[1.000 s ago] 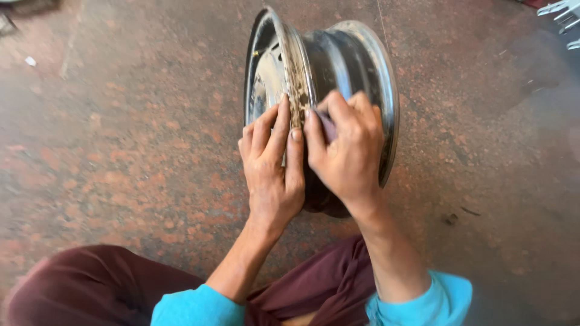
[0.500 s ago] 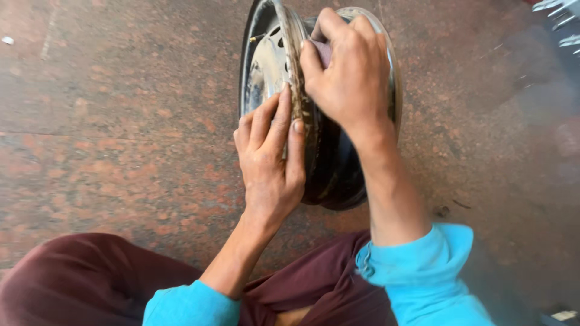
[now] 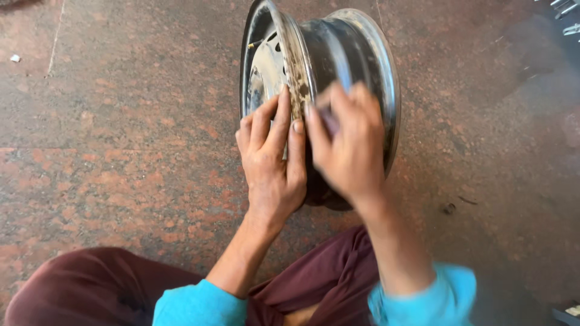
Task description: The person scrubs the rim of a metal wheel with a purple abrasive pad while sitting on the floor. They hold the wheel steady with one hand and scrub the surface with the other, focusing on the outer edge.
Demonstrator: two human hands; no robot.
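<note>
- Under both hands, a bare steel wheel rim (image 3: 338, 66) stands on edge on a speckled reddish stone floor (image 3: 121, 121), its dished face turned to the left and its barrel running off to the right.
- Left hand (image 3: 273, 163): laid flat against the near flange of the rim, fingers (image 3: 279, 118) straight, close together and pointing up along a rusty, flaking strip (image 3: 297, 81) of the metal; it grips nothing, only presses on the edge.
- Right hand (image 3: 349, 148): blurred by motion, just beside the left hand and touching the rim's barrel, fingers curled inward. A small pale purplish thing (image 3: 329, 121) shows between thumb and fingers, but the blur makes it impossible to tell what it is or how tightly it is clamped.
- Behind the left hand's fingertips, the rim's inner disc (image 3: 266, 72) shows grey, dusty metal with cut-out slots.
- Below the wrists, bright blue sleeves (image 3: 199, 305) end at the forearms, and maroon trousers (image 3: 90, 290) cover the person's bent legs, which lie on either side of the rim's foot.
- Right of the right hand, well apart, a small dark speck (image 3: 448, 208) lies on the floor; far to the upper left, a pale scrap (image 3: 15, 58) sits near a seam in the stone.
</note>
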